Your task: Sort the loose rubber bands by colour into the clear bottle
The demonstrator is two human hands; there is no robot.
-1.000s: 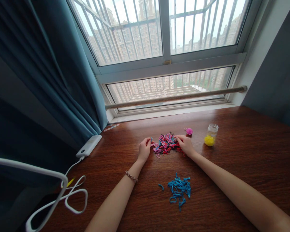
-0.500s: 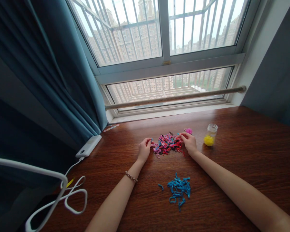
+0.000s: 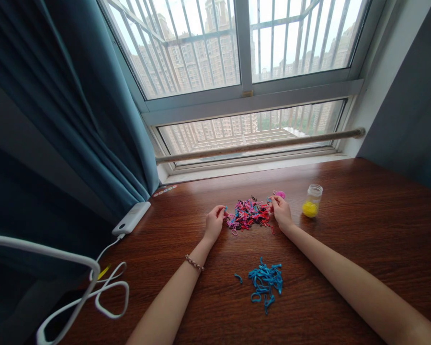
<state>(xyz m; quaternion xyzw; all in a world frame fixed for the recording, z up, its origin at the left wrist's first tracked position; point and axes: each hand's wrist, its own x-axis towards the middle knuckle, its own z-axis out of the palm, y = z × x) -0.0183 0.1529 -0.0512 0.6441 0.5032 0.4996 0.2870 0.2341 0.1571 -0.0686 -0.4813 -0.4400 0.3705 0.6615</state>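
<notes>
A heap of small pink, red and black hair ties [image 3: 249,214], with a few blue ones mixed in, lies on the brown wooden table. At its left edge my left hand [image 3: 214,221] pinches a blue hair tie [image 3: 226,208] between thumb and fingertips. My right hand [image 3: 281,211], at the heap's right edge, has its fingers closed on another blue hair tie [image 3: 269,199]. Closer to me lies a separate pile of blue hair ties [image 3: 266,279], with a single blue piece [image 3: 239,278] just left of it.
Right of my right hand stands a clear jar [image 3: 313,197] with yellow contents. A bright pink round item [image 3: 280,194] sits behind that hand. On the left are a white power bank [image 3: 132,218] and its looped white cable [image 3: 111,292]. The window and blue curtain border the table.
My right hand has drawn slightly to the right, away from the heap, carrying a blue hair tie. My left hand stays nearly still.
</notes>
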